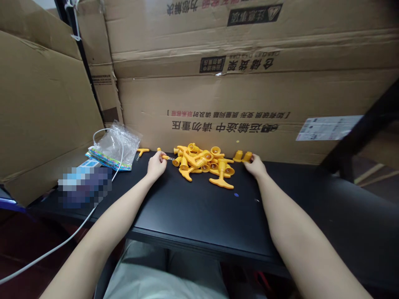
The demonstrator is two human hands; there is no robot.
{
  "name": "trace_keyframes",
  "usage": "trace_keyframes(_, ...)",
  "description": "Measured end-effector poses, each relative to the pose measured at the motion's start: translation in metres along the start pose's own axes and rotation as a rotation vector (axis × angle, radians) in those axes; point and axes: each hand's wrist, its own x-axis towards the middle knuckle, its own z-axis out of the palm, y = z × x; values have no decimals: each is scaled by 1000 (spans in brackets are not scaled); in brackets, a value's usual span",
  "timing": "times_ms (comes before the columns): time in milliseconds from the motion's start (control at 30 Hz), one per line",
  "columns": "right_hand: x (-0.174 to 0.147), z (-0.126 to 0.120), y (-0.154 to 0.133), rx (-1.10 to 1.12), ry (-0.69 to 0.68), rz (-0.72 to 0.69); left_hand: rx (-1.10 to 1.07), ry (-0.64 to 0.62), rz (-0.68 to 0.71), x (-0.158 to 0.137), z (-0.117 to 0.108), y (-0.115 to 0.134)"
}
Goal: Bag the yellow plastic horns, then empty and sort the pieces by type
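Observation:
My left hand [156, 165] is closed on the yellow handle of a corkscrew [164, 157], its metal spiral pointing right toward the pile. Just left of that hand another yellow T-handled corkscrew [142, 152] lies with its spiral showing. A heap of yellow corkscrew parts [199, 158], with T-handles and bell-shaped cups, sits in the middle of the table. At its front, one handle [221, 183] is joined to a cup [222, 165]. My right hand [256, 167] grips a yellow cup [247, 156], its fingers partly hidden. A second cup [237, 155] stands beside it.
The black table [199, 216] backs onto a large cardboard sheet [218, 91]. At left are a clear plastic bag [120, 141], colourful packets [109, 160], a pixelated item [84, 187] and a white cable [62, 245]. A blue bit [236, 194] lies near the heap.

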Motion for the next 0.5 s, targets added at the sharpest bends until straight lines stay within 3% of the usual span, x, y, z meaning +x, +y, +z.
trace_keyframes(233,-19,-9,-17,-204,-30,69,-263,-59,-138,4,1,-10)
trace_keyframes(500,-23,-12,-19,-283,-93,14,-603,17,-460,12,-3,-5)
